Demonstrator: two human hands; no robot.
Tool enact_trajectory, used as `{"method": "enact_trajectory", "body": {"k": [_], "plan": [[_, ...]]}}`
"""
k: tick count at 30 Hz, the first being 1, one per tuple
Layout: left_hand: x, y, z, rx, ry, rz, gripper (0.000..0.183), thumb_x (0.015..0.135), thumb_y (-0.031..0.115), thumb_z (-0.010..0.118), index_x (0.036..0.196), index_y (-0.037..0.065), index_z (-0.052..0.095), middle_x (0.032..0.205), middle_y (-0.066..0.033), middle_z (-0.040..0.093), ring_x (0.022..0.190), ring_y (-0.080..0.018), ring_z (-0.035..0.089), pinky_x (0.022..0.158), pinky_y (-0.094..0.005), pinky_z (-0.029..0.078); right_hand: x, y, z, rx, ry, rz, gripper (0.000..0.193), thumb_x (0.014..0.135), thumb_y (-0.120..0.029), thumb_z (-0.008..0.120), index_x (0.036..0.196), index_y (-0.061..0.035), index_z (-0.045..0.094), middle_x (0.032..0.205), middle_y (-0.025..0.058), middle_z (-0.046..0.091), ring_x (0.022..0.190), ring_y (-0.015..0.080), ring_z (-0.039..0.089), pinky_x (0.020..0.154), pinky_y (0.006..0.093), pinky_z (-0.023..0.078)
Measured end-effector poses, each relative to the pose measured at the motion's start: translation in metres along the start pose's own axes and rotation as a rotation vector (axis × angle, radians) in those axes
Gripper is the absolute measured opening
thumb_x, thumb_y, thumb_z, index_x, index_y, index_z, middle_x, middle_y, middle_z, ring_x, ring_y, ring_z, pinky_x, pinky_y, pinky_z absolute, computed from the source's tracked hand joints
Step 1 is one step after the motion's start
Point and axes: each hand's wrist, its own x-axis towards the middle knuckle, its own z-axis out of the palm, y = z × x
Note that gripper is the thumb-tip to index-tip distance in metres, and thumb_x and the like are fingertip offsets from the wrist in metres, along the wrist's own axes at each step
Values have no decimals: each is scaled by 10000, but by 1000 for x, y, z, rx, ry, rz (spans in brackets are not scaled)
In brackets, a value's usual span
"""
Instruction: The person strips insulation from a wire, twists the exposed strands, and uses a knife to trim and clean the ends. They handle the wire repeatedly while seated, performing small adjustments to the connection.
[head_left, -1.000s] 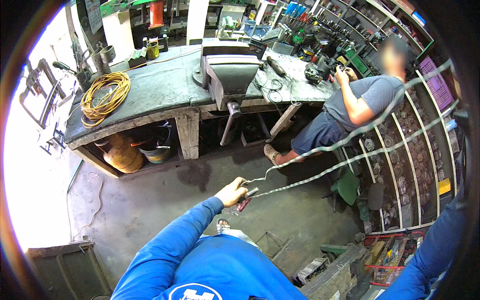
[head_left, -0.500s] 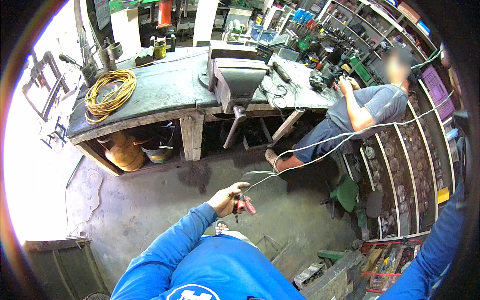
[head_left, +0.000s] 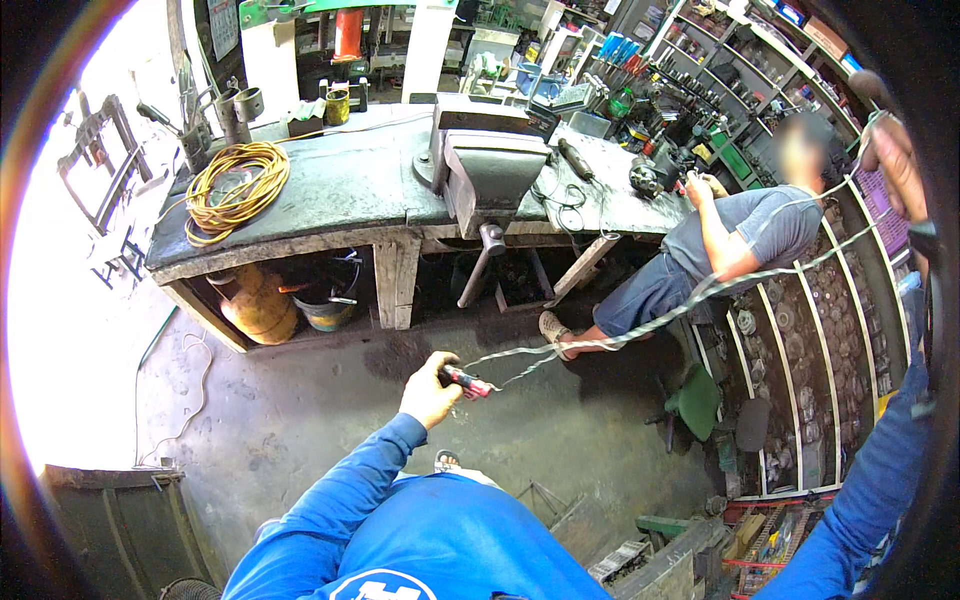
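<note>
My left hand [head_left: 430, 390], in front of my waist, is closed around red-and-black clips [head_left: 470, 382] that look like cable clamps. From them a pale twisted wire [head_left: 640, 328] runs up to the right in two strands, past the other person. Up at the right rim my right hand [head_left: 898, 170] is raised with the far end of the wire between its fingers. That hand is partly cut by the dark rim of the picture.
A workbench [head_left: 340, 185] with a large vise [head_left: 490, 165] and a coiled yellow cable [head_left: 238, 190] stands ahead. Another person [head_left: 750, 235] works at its right end. A green chair [head_left: 695, 402] and shelves of parts [head_left: 800, 345] are to the right. A metal bin [head_left: 115, 520] stands lower left.
My left hand has moved slightly up and left, turning the clips more level. The wire strands now lie closer together, and my right hand has come further into view.
</note>
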Motion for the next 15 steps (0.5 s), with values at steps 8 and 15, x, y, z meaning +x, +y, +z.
{"method": "enact_trajectory", "body": {"k": [8, 15], "plan": [[17, -34, -54, -35, 42, -20, 535, 746, -13, 631, 1262, 57, 512, 1024, -101, 621, 942, -203, 626, 877, -349, 524, -48, 29, 39, 273, -174, -274, 284, 944, -282, 649, 1045, -26, 578, 935, 33, 615, 920, 110, 589, 827, 249, 448], [26, -48, -86, 221, 260, -12, 411, 776, 155, 787, 1137, 63, 614, 1060, -138, 615, 966, -272, 642, 876, -383, 526, -84, 9, 75, 535, -172, -308, 166, 914, -100, 628, 1029, 12, 584, 936, 77, 624, 892, 157, 630, 865, 304, 476]]}}
